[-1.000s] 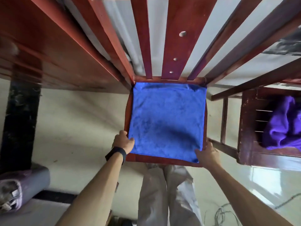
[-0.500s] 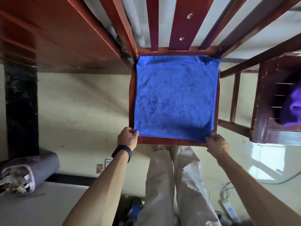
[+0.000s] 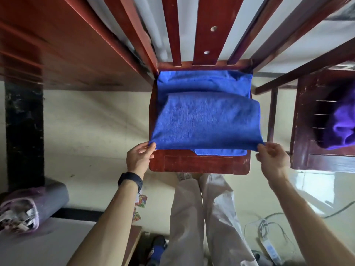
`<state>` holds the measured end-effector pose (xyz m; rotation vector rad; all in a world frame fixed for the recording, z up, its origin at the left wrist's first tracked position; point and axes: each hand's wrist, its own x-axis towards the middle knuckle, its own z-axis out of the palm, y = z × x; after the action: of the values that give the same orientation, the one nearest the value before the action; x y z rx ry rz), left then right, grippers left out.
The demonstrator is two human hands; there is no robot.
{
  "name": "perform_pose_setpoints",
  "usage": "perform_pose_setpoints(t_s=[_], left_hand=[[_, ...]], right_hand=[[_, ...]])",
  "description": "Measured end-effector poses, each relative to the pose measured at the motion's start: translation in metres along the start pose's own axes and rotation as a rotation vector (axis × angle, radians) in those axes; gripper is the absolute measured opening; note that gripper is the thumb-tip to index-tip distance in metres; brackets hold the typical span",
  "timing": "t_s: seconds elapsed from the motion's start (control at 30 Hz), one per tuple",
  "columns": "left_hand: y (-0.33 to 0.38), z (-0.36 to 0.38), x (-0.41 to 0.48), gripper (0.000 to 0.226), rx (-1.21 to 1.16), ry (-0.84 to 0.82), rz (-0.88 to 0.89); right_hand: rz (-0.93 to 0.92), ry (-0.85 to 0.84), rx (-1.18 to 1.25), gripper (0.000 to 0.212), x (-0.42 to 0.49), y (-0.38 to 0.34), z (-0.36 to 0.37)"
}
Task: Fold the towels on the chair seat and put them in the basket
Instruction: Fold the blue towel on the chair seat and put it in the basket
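A blue towel (image 3: pixel 205 120) lies on the red wooden chair seat (image 3: pixel 199 166). Its near edge is lifted off the seat, stretched between both hands, and the cloth bulges upward. My left hand (image 3: pixel 139 157) pinches the near left corner. My right hand (image 3: pixel 272 159) pinches the near right corner. The far part of the towel rests flat against the chair back. A strip of blue cloth shows on the seat under the lifted edge. A wire basket (image 3: pixel 324 120) on the right holds a purple towel (image 3: pixel 343 127).
A dark wooden stand (image 3: pixel 307 162) carries the basket at the right. A red table or shelf (image 3: pixel 73 54) spans the upper left. A grey rolled bundle (image 3: pixel 32 206) lies at the lower left. Cables and a power strip (image 3: pixel 269 246) lie on the floor at the lower right.
Both hands have raised the towel's near corners off the seat and drawn them toward me; the cloth now bulges up. The bare front of the seat is uncovered.
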<state>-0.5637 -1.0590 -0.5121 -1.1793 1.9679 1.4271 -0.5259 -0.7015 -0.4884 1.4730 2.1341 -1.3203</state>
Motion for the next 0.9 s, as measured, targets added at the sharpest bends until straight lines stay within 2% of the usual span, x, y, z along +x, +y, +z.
perform_pose_setpoints(t_s=[0.1, 0.2, 0.3, 0.4, 0.47, 0.53, 0.6, 0.63, 0.7, 0.8, 0.9], left_hand=[[-0.016, 0.011, 0.014, 0.023, 0.095, 0.024, -0.063], [-0.013, 0.018, 0.014, 0.022, 0.075, 0.006, -0.112], [-0.002, 0.016, 0.008, 0.026, 0.06, -0.011, -0.146], [0.027, 0.015, 0.002, 0.027, 0.011, -0.073, -0.197], [0.062, 0.018, -0.004, 0.019, -0.16, -0.123, -0.176], [0.1, 0.017, -0.009, 0.005, -0.442, -0.166, -0.096], [0.128, 0.017, -0.014, 0.004, -0.609, -0.194, -0.001], [0.133, 0.021, -0.015, 0.005, -0.604, -0.204, 0.024], [0.128, 0.038, -0.013, 0.006, -0.438, -0.203, 0.007], [0.1, 0.068, -0.003, 0.01, -0.106, -0.239, -0.076], [0.076, 0.089, 0.013, 0.012, -0.008, -0.283, -0.151]], right_hand=[[0.077, -0.028, -0.036, 0.004, 0.021, 0.03, 0.019], [0.157, -0.06, 0.0, 0.009, 0.029, 0.045, 0.026], [0.218, -0.074, 0.043, 0.004, 0.025, 0.041, 0.025], [0.268, -0.097, 0.205, 0.018, 0.022, 0.013, 0.017], [0.259, -0.132, 0.42, 0.012, 0.02, -0.02, 0.006], [0.182, -0.162, 0.612, 0.008, 0.018, -0.052, -0.009], [0.083, -0.165, 0.658, 0.009, 0.016, -0.07, -0.023], [0.047, -0.148, 0.637, 0.01, 0.015, -0.072, -0.025], [0.021, -0.095, 0.516, 0.012, 0.014, -0.064, -0.019], [0.113, -0.057, 0.258, 0.025, 0.025, -0.03, 0.006], [0.181, -0.096, 0.088, 0.024, 0.036, 0.007, 0.026]])
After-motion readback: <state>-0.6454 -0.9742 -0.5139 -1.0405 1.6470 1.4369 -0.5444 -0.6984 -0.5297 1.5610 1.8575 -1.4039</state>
